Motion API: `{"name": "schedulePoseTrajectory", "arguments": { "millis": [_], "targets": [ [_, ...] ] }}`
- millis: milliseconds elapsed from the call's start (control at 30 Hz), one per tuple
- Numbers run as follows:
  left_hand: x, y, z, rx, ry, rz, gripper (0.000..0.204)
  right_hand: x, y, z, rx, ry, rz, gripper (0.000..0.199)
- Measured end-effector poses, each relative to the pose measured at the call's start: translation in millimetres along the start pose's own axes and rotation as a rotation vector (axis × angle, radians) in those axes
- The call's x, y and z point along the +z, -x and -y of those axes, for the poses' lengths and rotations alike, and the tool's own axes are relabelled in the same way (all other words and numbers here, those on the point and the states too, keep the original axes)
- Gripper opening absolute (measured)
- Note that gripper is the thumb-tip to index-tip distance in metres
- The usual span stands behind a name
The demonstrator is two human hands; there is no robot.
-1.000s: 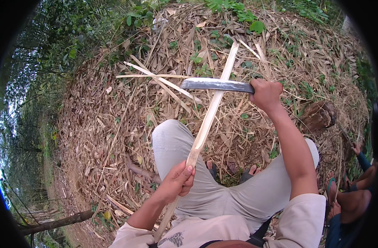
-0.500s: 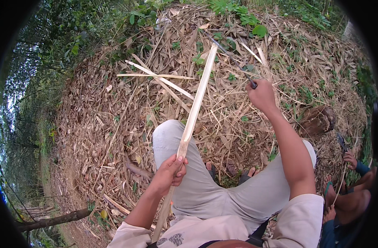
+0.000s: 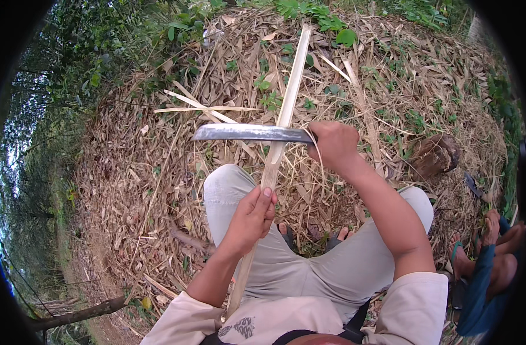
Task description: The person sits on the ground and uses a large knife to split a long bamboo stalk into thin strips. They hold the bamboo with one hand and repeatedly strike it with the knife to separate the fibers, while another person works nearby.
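Observation:
My left hand (image 3: 252, 215) is closed round a long, pale bamboo strip (image 3: 296, 69). The strip slants from my lap out past my knees, and its far stretch shows a smooth, whitish hollow face. My right hand (image 3: 334, 144) grips the handle of a machete (image 3: 240, 133). Its broad grey blade lies flat across the strip from right to left, a little beyond my left hand. A thin pale shaving hangs in a loop beside my right hand.
Several cut strips (image 3: 208, 109) lie crossed on the dry leaf litter (image 3: 159, 149) ahead to the left. A wood stump (image 3: 434, 155) stands to the right. Another person's arm (image 3: 479, 287) shows at the lower right, near a second blade (image 3: 473, 186). A branch (image 3: 79, 310) juts in at lower left.
The machete has swung from pointing away at the upper right to lying across the strip. My left hand and the strip have moved farther out. The other person's hand has shifted.

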State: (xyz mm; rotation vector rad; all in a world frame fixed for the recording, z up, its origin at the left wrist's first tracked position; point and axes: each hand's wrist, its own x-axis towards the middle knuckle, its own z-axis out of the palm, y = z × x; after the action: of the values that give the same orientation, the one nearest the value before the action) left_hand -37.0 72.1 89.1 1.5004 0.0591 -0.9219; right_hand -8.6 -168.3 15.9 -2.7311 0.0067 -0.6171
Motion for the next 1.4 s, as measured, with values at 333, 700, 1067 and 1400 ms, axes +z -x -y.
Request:
{"name": "schedulePoseTrajectory", "arguments": {
  "millis": [333, 700, 1067, 1400],
  "targets": [
    [-11.5, 69.0, 15.6, -0.123, -0.143, 0.068, 0.027, -27.1, -27.3, -157.8, 0.715, -0.023, -0.086, 0.020],
    [-27.7, -6.0, 4.8, -0.053, -0.076, -0.061, 0.027, 2.5, -18.6, -25.0, 0.339, -0.411, -0.069, 0.015],
    [8.2, -21.7, -2.9, 0.177, -0.225, -0.196, 0.028, -6.7, -2.5, 31.2, -0.229, -0.078, -0.121, 0.020],
    [3.6, -34.7, 10.6, 0.291, -0.488, -0.245, 0.033, -6.1, 0.0, 18.0, -0.065, 0.028, 0.093, 0.018]
  ]
}}
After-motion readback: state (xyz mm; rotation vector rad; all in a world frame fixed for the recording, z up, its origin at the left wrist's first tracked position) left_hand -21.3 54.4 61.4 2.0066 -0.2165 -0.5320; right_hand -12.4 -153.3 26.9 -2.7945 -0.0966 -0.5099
